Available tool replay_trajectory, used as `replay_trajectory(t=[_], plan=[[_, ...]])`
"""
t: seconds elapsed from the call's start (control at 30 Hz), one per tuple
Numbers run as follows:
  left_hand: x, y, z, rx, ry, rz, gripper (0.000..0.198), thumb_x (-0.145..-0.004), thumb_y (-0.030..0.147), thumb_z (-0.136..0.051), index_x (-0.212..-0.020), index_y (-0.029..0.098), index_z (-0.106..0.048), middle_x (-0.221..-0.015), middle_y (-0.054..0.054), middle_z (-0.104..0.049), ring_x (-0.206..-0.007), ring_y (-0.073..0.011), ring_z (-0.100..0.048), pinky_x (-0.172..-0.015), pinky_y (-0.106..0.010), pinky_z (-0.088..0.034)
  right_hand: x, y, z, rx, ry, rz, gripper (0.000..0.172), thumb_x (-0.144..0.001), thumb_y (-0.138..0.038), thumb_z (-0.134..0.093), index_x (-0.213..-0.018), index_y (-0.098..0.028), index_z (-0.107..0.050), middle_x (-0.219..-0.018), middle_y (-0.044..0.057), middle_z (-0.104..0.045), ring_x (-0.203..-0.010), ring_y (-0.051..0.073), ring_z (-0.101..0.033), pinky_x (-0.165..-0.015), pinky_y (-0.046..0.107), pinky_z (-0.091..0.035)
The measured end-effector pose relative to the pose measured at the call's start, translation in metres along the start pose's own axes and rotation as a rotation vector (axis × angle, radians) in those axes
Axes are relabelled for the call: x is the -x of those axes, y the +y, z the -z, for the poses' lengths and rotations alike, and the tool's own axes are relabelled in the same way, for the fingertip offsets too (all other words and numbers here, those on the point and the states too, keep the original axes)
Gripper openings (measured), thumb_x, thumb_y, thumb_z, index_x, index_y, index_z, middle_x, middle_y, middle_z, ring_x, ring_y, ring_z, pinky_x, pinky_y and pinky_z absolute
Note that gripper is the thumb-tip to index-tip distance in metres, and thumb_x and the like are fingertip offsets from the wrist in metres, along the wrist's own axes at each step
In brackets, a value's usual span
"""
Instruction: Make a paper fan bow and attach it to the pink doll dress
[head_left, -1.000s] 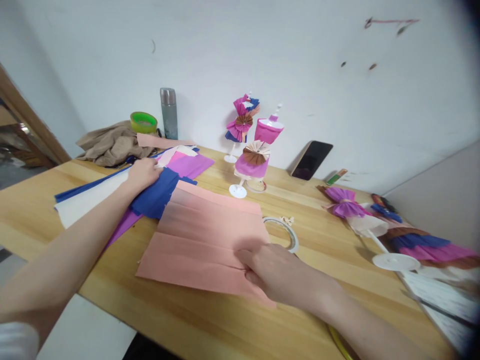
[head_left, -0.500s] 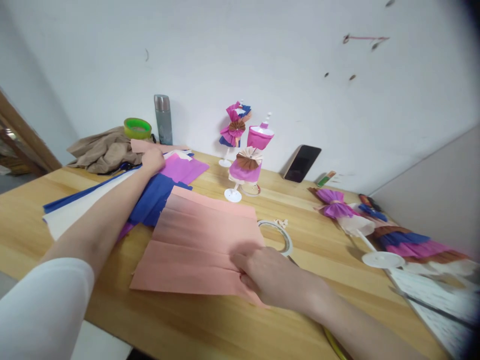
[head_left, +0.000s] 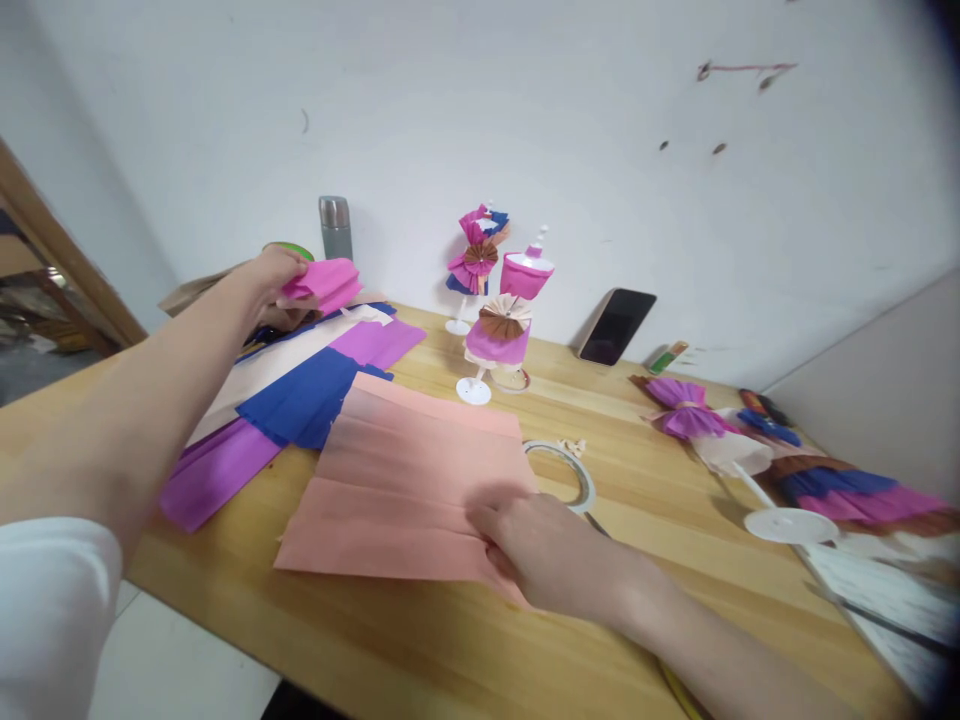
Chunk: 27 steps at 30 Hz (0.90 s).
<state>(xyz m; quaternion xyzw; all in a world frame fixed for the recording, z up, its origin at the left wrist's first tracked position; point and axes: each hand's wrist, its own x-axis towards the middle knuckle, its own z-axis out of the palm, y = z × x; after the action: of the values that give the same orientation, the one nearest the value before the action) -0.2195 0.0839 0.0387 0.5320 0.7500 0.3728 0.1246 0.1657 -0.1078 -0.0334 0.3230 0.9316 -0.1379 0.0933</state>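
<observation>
My left hand (head_left: 281, 272) pinches a folded piece of bright pink crepe paper (head_left: 330, 284), raised above the pile at the back left. Below it lie blue crepe paper (head_left: 300, 400), a cream strip (head_left: 259, 375) and purple crepe paper (head_left: 221, 470). My right hand (head_left: 544, 550) is closed at the right edge of a peach crepe paper sheet (head_left: 405, 480), gripping it against the table. Two mini dress forms stand beyond the sheet: a nearer one in pink and purple paper (head_left: 499, 340) and a farther one with ruffles (head_left: 480, 255).
A white tape roll (head_left: 589, 485) lies right of the sheet. A phone (head_left: 619, 325) and a thermos (head_left: 335, 230) stand along the wall. Another dress form in layered paper lies on its side at the right, its round white base (head_left: 791, 526) facing me. Brown cloth and green tape sit back left.
My left hand has lifted the bright pink paper off the pile and moved up and left. The papers beneath have shifted. My right hand stays on the peach sheet.
</observation>
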Motion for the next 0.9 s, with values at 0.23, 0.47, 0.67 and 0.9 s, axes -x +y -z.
replay_trajectory(t=[0.23, 0.47, 0.67, 0.9], plan=[[0.031, 0.012, 0.005, 0.138, -0.116, 0.041, 0.035, -0.092, 0.036, -0.056, -0.119, 0.013, -0.056, -0.114, -0.009, -0.061, -0.094, -0.0202, -0.063, -0.079, -0.039, -0.055, -0.003, -0.008, 0.001, 0.051, -0.003, 0.058, 0.014, -0.084, -0.009, -0.048, -0.085, -0.014, -0.061, -0.083, 0.008, -0.065, -0.078, 0.019, -0.059, -0.063, 0.028, -0.036], [0.072, 0.015, -0.010, -0.052, -0.258, -0.122, 0.029, -0.086, 0.024, -0.044, -0.100, 0.011, -0.066, -0.075, -0.006, -0.065, -0.074, -0.0202, -0.062, -0.065, -0.033, -0.049, -0.008, -0.019, 0.001, 0.039, 0.040, 0.139, 0.014, -0.092, -0.014, -0.047, -0.091, -0.014, -0.061, -0.088, 0.007, -0.068, -0.083, 0.019, -0.063, -0.066, 0.028, -0.039], [0.114, -0.002, -0.042, -0.456, -0.397, -0.241, 0.055, -0.062, 0.066, -0.063, -0.077, 0.013, -0.071, -0.081, -0.013, -0.069, -0.084, -0.0300, -0.062, -0.073, -0.034, -0.044, -0.009, -0.017, -0.006, 0.084, 0.066, 0.162, 0.012, -0.093, -0.015, -0.049, -0.093, -0.015, -0.061, -0.088, 0.007, -0.068, -0.081, 0.019, -0.063, -0.066, 0.029, -0.039], [0.114, -0.002, -0.036, -0.758, -0.440, -0.441, 0.019, -0.073, 0.026, -0.053, -0.076, 0.017, -0.069, -0.079, -0.010, -0.068, -0.075, -0.0244, -0.062, -0.061, -0.029, -0.039, -0.009, -0.018, -0.009, 0.149, 0.186, 0.246, 0.013, -0.090, -0.009, -0.050, -0.090, -0.015, -0.061, -0.092, 0.006, -0.065, -0.075, 0.016, -0.057, -0.062, 0.028, -0.037]])
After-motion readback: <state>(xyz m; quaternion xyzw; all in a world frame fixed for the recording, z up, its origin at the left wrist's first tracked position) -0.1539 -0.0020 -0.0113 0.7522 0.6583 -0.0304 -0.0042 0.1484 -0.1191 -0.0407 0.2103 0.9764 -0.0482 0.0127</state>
